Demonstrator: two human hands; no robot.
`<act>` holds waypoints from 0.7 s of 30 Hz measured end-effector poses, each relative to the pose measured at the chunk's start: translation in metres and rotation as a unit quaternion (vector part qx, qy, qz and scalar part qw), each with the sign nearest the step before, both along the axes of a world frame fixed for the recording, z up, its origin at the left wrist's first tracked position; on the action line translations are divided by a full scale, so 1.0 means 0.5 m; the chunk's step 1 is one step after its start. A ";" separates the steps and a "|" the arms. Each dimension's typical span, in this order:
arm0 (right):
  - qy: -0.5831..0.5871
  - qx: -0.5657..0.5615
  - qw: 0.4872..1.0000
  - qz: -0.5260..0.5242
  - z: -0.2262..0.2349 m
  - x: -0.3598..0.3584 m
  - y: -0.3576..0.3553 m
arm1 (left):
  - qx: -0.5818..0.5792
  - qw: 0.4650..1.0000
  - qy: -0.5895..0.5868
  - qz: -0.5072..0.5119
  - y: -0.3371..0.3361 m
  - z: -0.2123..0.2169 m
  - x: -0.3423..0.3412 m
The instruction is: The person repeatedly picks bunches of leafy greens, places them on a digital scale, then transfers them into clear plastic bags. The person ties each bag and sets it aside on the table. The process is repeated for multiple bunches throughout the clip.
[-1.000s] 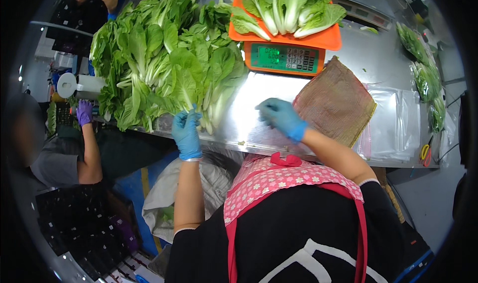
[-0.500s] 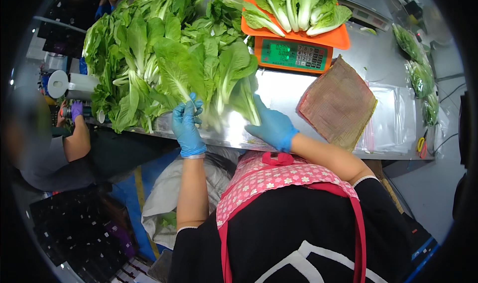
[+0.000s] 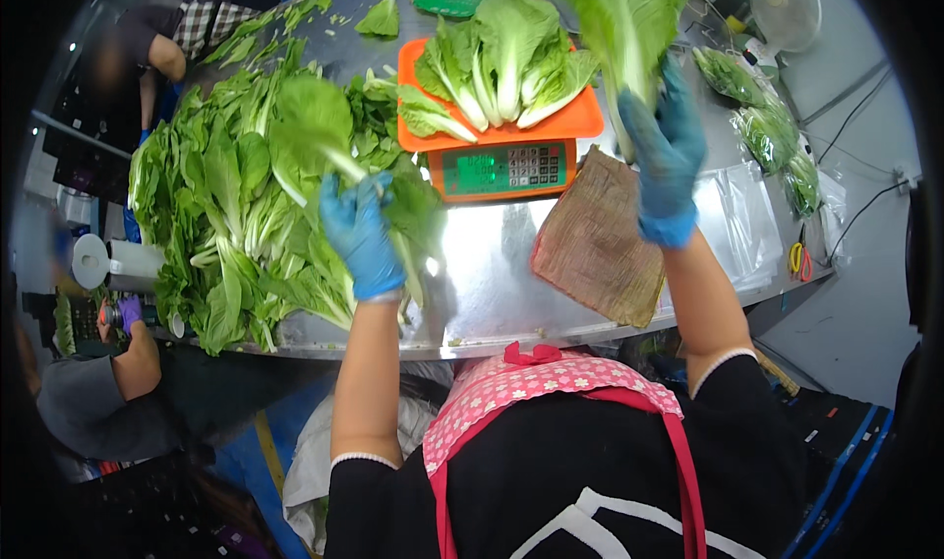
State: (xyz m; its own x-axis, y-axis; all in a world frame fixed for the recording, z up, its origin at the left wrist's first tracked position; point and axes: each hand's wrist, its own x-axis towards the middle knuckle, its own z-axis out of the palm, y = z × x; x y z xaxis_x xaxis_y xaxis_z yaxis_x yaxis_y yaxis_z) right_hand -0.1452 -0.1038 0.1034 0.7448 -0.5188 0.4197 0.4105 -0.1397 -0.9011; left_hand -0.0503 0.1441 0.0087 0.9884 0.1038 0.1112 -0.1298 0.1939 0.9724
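My left hand (image 3: pixel 361 233), in a blue glove, is closed on the pale stem of a green lettuce leaf (image 3: pixel 313 117) above the near edge of a big leafy pile (image 3: pixel 226 195). On the far right, my right hand (image 3: pixel 667 156), gloved the same way, grips upright lettuce leaves (image 3: pixel 629 38) by their white stems, raised beside the scale. Several lettuce leaves (image 3: pixel 506 58) lie on the orange tray of a digital scale (image 3: pixel 504 171) with a lit green display. Between the scale and my right forearm lies a folded brown cloth (image 3: pixel 600 244).
Clear plastic bags (image 3: pixel 747 225) lie right of the cloth, with scissors (image 3: pixel 799 262) by the table edge. Bagged greens (image 3: pixel 772 136) line the right side. A white cylinder (image 3: pixel 133 264) stands at left. Two other people work at the left, one with a purple-gloved hand (image 3: pixel 130 311).
My right hand has risen from the table's near edge to the right of the scale, carrying lettuce leaves. My left hand still holds a leaf by its stem. The whole view has shifted.
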 end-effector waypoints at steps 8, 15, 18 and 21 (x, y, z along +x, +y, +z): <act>0.418 -0.326 0.844 -0.085 -0.254 0.237 -0.126 | 0.526 0.847 0.040 -0.068 -0.280 -0.023 0.114; 0.329 -0.290 0.894 -0.090 -0.187 0.105 -0.157 | 0.473 0.879 -0.041 0.029 -0.196 -0.004 0.085; 0.295 -0.230 0.923 -0.091 -0.221 -0.025 -0.169 | 0.427 0.904 0.003 -0.005 -0.107 0.020 -0.010; 0.316 -0.230 0.919 -0.054 -0.329 -0.142 -0.151 | 0.531 0.847 0.012 0.014 -0.001 -0.088 -0.096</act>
State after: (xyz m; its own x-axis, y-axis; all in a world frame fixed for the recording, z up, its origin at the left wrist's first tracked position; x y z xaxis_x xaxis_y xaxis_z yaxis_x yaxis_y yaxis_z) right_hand -0.2162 -0.1793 -0.0612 0.8693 -0.4807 0.1150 -0.2128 -0.5741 -0.7907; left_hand -0.0986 0.1438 -0.0355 0.9905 -0.0183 0.1362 -0.0971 -0.7945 0.5995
